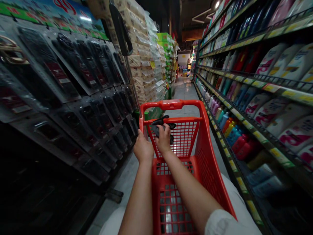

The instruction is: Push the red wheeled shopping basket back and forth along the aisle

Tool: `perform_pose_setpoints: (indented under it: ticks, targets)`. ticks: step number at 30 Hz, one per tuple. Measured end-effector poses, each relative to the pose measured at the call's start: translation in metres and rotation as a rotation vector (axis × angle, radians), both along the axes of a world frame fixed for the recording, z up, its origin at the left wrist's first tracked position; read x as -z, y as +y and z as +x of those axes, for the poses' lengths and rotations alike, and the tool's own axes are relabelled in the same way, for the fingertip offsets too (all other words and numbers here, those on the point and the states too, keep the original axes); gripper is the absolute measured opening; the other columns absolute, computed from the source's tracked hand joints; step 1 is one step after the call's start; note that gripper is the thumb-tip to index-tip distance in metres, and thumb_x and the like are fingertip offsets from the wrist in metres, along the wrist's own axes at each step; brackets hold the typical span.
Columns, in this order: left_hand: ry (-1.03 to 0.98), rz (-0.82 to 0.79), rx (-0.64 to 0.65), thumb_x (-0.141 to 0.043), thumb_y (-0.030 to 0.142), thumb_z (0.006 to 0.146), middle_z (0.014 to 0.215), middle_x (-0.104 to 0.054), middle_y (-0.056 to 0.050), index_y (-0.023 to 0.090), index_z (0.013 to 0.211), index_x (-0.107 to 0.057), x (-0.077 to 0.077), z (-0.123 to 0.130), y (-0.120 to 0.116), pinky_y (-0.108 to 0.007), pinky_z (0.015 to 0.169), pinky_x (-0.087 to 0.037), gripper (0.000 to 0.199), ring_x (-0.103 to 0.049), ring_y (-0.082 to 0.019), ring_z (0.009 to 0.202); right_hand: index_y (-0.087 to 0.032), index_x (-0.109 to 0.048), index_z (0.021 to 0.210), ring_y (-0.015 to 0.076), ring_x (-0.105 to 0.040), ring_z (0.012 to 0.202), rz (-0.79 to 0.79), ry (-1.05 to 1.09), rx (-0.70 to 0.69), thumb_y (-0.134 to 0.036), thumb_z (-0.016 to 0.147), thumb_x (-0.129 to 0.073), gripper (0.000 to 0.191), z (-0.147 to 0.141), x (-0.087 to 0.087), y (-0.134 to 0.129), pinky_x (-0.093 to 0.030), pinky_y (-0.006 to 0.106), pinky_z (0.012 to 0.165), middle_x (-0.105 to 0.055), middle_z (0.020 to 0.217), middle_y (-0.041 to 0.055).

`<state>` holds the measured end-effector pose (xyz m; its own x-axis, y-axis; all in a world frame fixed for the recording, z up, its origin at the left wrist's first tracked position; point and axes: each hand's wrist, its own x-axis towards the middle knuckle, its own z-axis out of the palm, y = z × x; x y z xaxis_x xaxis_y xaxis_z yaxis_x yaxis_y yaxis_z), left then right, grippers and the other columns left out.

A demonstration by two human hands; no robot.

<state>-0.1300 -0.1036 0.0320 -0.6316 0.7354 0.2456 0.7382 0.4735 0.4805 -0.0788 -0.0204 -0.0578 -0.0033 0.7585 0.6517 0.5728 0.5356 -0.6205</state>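
A red plastic shopping cart with grid walls and a grid floor stands in front of me. My left hand is closed round the left side of its rim, near the far corner. My right hand reaches inside the cart, its fingers closed on a dark grey and black item at the far grid panel. Partly covered by the fingers, that item's exact kind cannot be made out. From the far left corner of the cart a thin metal pole rises, with a black looped grip at its top.
Packaged belts hang on the rack at left. Beyond it, wrapped packs and green boxes are stacked high. Shelves of bottles line the right side, close to the cart. Grey tiled floor runs down the aisle between them.
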Motion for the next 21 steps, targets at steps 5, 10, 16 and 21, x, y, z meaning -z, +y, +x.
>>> perform_pose_setpoints:
  ticks: [5,10,16,21]
  targets:
    - [-0.030,0.017,0.002,-0.039,0.015,0.092,0.124,-0.066,-0.021,0.010,0.149,-0.039,-0.001,-0.003,-0.001,-0.039,0.086,-0.053,0.057,-0.068,-0.031,0.105,-0.032,-0.056,0.135,0.0233,-0.043,0.115,-0.063,-0.306,-0.152,-0.002,0.083,-0.046,0.061,-0.001,0.016,-0.013,-0.043,0.037,0.099,-0.043,0.142,0.0059]
    - [-0.023,0.036,0.015,-0.035,0.014,0.094,0.127,-0.065,-0.020,0.009,0.148,-0.041,-0.001,-0.003,-0.002,-0.037,0.089,-0.051,0.055,-0.067,-0.030,0.108,-0.032,-0.068,0.120,0.0230,-0.048,0.105,-0.243,-0.259,-0.080,0.004,0.073,-0.050,0.061,0.017,0.062,-0.032,-0.048,0.034,0.088,-0.055,0.129,0.0045]
    - [-0.002,0.006,0.002,-0.037,0.015,0.093,0.121,-0.068,-0.021,0.009,0.148,-0.041,-0.004,-0.001,0.000,-0.037,0.085,-0.052,0.056,-0.068,-0.031,0.104,-0.031,-0.058,0.134,0.0226,-0.044,0.117,-0.081,-0.143,-0.141,0.003,0.069,-0.049,0.074,0.011,0.009,-0.019,-0.044,0.035,0.099,-0.047,0.140,0.0036]
    - [-0.001,-0.001,-0.002,-0.037,0.015,0.093,0.119,-0.068,-0.022,0.010,0.149,-0.040,-0.008,-0.001,0.000,-0.041,0.085,-0.052,0.056,-0.068,-0.033,0.104,-0.033,-0.069,0.118,0.0229,-0.049,0.107,-0.133,-0.137,-0.069,0.003,0.067,-0.049,0.065,0.024,0.023,-0.012,-0.047,0.035,0.092,-0.059,0.125,0.0021]
